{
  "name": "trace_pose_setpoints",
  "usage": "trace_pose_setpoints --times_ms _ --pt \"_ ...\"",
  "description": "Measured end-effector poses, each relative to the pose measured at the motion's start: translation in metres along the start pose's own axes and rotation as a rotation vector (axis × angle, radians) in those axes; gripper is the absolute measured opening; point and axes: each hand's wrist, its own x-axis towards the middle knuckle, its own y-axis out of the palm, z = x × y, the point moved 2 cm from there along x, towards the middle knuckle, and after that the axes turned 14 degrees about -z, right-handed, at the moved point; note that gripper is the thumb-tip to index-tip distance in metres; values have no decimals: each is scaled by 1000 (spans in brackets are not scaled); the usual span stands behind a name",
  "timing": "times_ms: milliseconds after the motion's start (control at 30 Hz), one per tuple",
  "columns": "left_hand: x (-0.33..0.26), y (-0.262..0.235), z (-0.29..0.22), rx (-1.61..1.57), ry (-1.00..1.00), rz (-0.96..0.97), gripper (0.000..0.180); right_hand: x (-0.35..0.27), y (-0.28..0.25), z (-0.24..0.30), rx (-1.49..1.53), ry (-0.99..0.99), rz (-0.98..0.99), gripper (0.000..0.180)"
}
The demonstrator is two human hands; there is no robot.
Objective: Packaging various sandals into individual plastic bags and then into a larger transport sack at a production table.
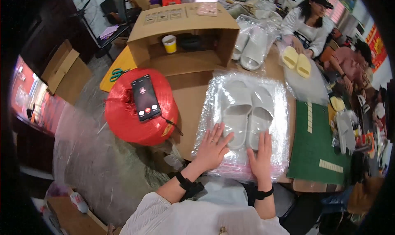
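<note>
Left hand (212,146) flat, fingers spread, on plastic bag (242,124); right hand (261,157) flat beside it at 3 o'clock. Grey slippers (247,111) inside bag, 12 o'clock of hands. Risk: slick film slides, pair shifts apart.

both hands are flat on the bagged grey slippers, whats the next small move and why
Probably slide both palms outward to press the clear plastic bag flat. The left hand and right hand lie open on its near edge, beside the heels of the grey slippers, and the plastic looks crinkled and puffed around the pair, so air seems trapped. Neither hand grips anything yet.
</note>
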Motion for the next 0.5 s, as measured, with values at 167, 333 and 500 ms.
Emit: trace_pose_setpoints --times_ms 167,333,500 --pt "-2 0 -1 3 -32 35 61 -5 1 -5 3 1 39 76" --pt "0 -4 -3 -12 -33 53 61 -5 2 -5 -12 20 43 75" --pt "-1 -2 -3 -25 -35 53 62 -3 -2 1 -29 28 43 73"
